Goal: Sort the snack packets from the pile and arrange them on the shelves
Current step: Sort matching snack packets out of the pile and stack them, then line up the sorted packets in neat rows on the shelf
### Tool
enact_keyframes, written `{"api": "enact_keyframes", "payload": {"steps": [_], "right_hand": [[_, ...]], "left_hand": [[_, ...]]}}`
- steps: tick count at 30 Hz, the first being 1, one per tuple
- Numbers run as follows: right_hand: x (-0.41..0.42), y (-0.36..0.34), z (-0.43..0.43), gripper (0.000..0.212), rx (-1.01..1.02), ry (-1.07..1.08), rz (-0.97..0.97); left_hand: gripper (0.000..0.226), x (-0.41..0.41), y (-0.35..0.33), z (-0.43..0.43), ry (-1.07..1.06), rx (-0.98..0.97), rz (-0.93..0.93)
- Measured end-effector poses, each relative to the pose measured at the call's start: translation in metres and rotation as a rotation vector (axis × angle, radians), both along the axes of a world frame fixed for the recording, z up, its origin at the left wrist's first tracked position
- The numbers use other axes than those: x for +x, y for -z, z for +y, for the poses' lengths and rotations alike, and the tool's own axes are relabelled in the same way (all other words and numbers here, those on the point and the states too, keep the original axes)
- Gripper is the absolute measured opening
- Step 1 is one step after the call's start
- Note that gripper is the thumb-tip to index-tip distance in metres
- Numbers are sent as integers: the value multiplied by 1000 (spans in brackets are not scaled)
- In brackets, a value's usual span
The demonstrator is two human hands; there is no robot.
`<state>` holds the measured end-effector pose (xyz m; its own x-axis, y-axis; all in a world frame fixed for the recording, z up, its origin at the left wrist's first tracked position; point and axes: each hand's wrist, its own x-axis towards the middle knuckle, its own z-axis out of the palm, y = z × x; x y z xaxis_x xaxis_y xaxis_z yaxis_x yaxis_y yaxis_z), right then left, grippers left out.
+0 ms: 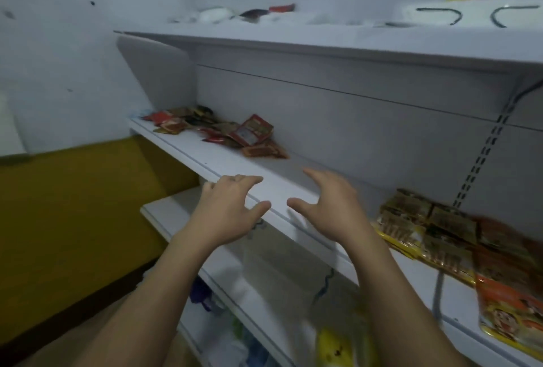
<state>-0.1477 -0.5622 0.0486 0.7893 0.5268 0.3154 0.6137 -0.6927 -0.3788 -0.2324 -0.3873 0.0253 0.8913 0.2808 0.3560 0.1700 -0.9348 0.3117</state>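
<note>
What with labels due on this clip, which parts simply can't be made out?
Head view only.
Pile of packets on the middle shelf: print blurred, too small.
Packets at right: motion-blurred, cut by the right edge.
Things on the top shelf: bases hidden by its front lip.
Yellow bag below: blurred, cut by the bottom edge.

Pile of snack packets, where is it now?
In the head view, the pile of snack packets lies at the left end of the middle shelf, against the back panel, beyond the left hand.
</note>
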Motion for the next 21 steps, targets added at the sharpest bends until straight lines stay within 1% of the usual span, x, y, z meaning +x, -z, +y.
{"api": "enact_keyframes", "payload": {"steps": [7,11,16,21], "right_hand": [[-26,-7,138,73,20,-161,-52],[-41,2,207,73,26,-214,-36],[-49,5,273,72,40,-237,-9],[-43,13,320,71,13,-254,11]], "left_hand": [[58,-51,-7,115,-127,37,11],[56,-75,-3,178,-184,28,27],[56,-87,-4,239,-225,24,59],[55,-78,4,283,-227,10,52]]}}
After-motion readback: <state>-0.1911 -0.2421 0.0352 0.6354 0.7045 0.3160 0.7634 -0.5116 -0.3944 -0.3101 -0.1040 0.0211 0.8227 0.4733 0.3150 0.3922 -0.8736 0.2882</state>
